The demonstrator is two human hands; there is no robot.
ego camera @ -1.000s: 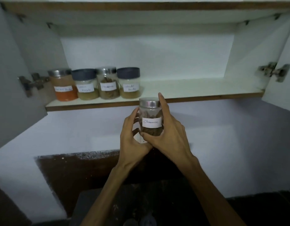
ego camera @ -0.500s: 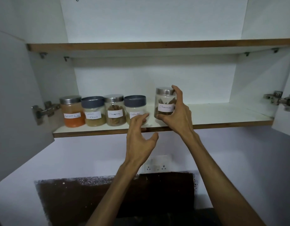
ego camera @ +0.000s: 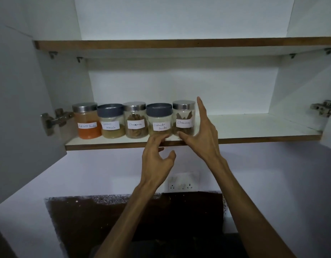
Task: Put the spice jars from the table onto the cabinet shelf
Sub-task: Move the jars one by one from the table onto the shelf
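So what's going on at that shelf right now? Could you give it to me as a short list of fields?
shelf: holds five labelled jars in a row at its left end
last jar: cinnamon jar, upright, rightmost in the row
neighbour: coriander powder jar, beside it
right hand: open, fingers straight, beside the cinnamon jar
left hand: loosely curled, holds nothing, below the shelf edge

1. Home kitchen: white laminate wall cabinet (ego camera: 179, 86) with brown-edged shelves.
2. Row of handwritten-labelled clear spice jars (ego camera: 135, 121).
3. White wall socket plate (ego camera: 183, 181) above a dark speckled stone counter (ego camera: 123, 211).
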